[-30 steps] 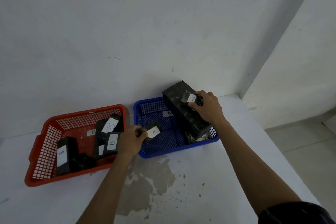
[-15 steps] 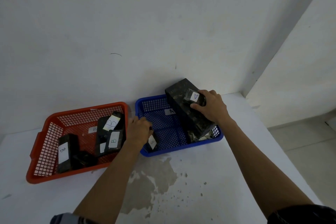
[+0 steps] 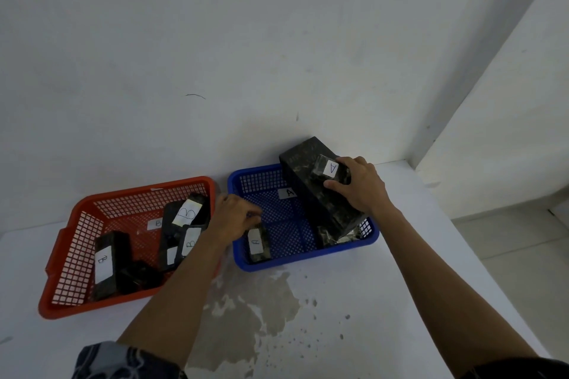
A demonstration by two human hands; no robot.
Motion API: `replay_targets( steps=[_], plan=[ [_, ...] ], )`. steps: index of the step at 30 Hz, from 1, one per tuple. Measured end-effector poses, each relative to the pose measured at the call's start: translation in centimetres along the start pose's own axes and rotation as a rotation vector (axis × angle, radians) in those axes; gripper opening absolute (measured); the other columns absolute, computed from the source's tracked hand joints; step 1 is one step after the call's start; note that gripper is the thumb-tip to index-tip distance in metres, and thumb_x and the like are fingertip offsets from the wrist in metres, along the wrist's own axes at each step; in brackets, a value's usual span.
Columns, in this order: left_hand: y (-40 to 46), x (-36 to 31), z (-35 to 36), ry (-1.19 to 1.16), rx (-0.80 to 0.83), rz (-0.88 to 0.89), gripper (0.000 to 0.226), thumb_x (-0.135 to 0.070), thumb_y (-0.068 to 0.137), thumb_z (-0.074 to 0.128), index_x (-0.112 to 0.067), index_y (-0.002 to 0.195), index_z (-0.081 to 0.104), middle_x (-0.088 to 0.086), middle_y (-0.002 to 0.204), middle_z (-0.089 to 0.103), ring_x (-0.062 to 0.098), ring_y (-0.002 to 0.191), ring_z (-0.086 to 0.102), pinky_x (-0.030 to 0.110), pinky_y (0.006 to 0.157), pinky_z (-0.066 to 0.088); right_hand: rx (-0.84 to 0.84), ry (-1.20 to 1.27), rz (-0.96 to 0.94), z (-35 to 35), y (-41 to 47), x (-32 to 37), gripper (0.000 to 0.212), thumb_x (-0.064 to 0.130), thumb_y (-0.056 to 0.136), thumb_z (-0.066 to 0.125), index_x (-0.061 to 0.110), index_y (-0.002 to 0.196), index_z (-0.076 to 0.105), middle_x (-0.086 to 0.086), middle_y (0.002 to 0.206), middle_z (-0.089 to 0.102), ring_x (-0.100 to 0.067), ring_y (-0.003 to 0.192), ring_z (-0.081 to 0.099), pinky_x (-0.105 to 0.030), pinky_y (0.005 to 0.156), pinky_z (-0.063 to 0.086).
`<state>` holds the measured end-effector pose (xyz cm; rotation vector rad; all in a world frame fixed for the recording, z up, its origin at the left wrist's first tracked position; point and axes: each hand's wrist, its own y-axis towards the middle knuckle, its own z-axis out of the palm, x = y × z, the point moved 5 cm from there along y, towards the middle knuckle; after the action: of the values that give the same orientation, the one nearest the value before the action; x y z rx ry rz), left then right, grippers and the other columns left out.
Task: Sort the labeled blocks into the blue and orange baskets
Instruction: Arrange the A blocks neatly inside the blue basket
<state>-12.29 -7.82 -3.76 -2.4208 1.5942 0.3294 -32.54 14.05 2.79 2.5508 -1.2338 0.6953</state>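
Both forearms stretch forward, bare to short sleeves at the lower edge. The left hand (image 3: 234,216) hangs palm down, fingers loosely curled and apart, gripping nothing. The right hand (image 3: 361,187) reaches further ahead, fingers and thumb clamped around a small block (image 3: 331,170).

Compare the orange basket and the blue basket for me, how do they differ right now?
The orange basket holds blocks labeled B; the blue basket holds blocks labeled A. The orange basket's blocks lie within its walls, while a large black block leans out over the blue basket's back rim. No hand touches the orange basket's blocks; the left hand and right hand work at the blue one. Both are mesh baskets on the white table.
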Motion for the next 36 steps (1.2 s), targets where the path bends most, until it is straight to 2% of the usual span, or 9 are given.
replay_targets(
  steps=[3, 6, 11, 16, 19, 22, 25, 29, 36],
  plan=[
    [-0.2, 0.3, -0.2, -0.231, -0.013, -0.04, 0.029, -0.039, 0.09, 0.067, -0.027, 0.116, 0.073, -0.006, 0.118, 0.072, 0.015, 0.112, 0.061, 0.041, 0.11, 0.035, -0.035, 0.016, -0.029, -0.3, -0.3, 0.4, 0.069, 0.062, 0.084, 0.066, 0.029, 0.142, 0.048, -0.001, 0.129, 0.056, -0.023, 0.119, 0.05, -0.035, 0.082, 0.039],
    [-0.3, -0.4, -1.4, -0.619, -0.042, -0.108, 0.029, -0.038, 0.091, 0.067, -0.022, 0.114, 0.074, -0.005, 0.117, 0.072, 0.008, 0.107, 0.064, 0.03, 0.102, 0.046, -0.031, 0.047, -0.116, -0.2, -0.6, 2.1, 0.067, 0.059, 0.084, 0.068, 0.028, 0.141, 0.05, 0.0, 0.13, 0.056, -0.022, 0.119, 0.05, -0.033, 0.084, 0.041],
    [0.8, -3.9, -3.5, -1.015, 0.026, -0.112, 0.032, -0.044, 0.093, 0.06, -0.033, 0.123, 0.063, -0.006, 0.114, 0.072, 0.007, 0.097, 0.071, 0.027, 0.089, 0.056, 0.084, 0.004, -0.344, 1.6, -2.1, 6.7, 0.067, 0.053, 0.083, 0.073, 0.03, 0.14, 0.049, 0.002, 0.13, 0.056, -0.017, 0.116, 0.048, -0.039, 0.098, 0.046],
    [1.2, -3.9, -4.7, -0.774, -0.056, -0.054, 0.029, -0.04, 0.091, 0.066, -0.032, 0.119, 0.065, -0.012, 0.115, 0.067, 0.002, 0.101, 0.063, 0.023, 0.086, 0.053, 0.07, -0.096, -0.419, 2.9, -3.1, 8.4, 0.076, 0.063, 0.085, 0.064, 0.035, 0.15, 0.037, 0.003, 0.145, 0.051, -0.023, 0.13, 0.044, -0.046, 0.111, 0.035],
    [0.6, -0.5, -4.0, -0.602, -0.143, -0.248, 0.028, -0.038, 0.09, 0.068, -0.021, 0.113, 0.069, -0.001, 0.114, 0.069, 0.015, 0.1, 0.065, 0.033, 0.085, 0.055, -0.075, -0.173, -0.201, 1.3, -3.1, 5.0, 0.086, 0.075, 0.082, 0.057, 0.037, 0.154, 0.029, 0.0, 0.155, 0.041, -0.026, 0.143, 0.034, -0.049, 0.116, 0.025],
    [0.1, 1.8, -2.5, -0.503, -0.163, -0.316, 0.028, -0.032, 0.089, 0.07, -0.014, 0.11, 0.071, 0.005, 0.113, 0.072, 0.02, 0.104, 0.066, 0.043, 0.094, 0.053, -0.007, -0.224, 0.076, 0.5, -3.6, 0.4, 0.102, 0.087, 0.074, 0.051, 0.036, 0.156, 0.018, -0.01, 0.162, 0.026, -0.035, 0.147, 0.027, -0.056, 0.116, 0.024],
    [0.4, 2.1, -1.5, -0.48, -0.179, -0.263, 0.02, -0.028, 0.088, 0.073, -0.013, 0.101, 0.074, 0.006, 0.102, 0.074, 0.02, 0.088, 0.069, 0.04, 0.085, 0.057, 0.165, -0.188, 0.178, 1.3, -4.5, -2.0, 0.113, 0.089, 0.068, 0.052, 0.037, 0.158, 0.006, -0.01, 0.164, 0.016, -0.038, 0.146, 0.026, -0.06, 0.113, 0.029],
    [1.4, 1.6, -1.3, -0.424, -0.211, -0.147, 0.017, -0.027, 0.088, 0.073, -0.013, 0.097, 0.075, 0.004, 0.088, 0.075, 0.018, 0.074, 0.069, 0.04, 0.075, 0.06, 0.206, -0.108, 0.205, 1.9, -5.0, -2.5, 0.12, 0.089, 0.063, 0.051, 0.038, 0.157, -0.001, -0.007, 0.16, 0.019, -0.035, 0.143, 0.029, -0.057, 0.106, 0.04],
    [2.7, 2.3, 0.0, -0.283, -0.211, -0.079, 0.011, -0.022, 0.09, 0.071, -0.016, 0.098, 0.075, 0.003, 0.097, 0.076, 0.024, 0.086, 0.066, 0.046, 0.093, 0.049, 0.242, -0.112, 0.171, 2.1, -4.8, -2.9, 0.129, 0.09, 0.057, 0.054, 0.037, 0.157, -0.009, -0.005, 0.158, 0.018, -0.033, 0.141, 0.028, -0.053, 0.106, 0.042]
  ],
)
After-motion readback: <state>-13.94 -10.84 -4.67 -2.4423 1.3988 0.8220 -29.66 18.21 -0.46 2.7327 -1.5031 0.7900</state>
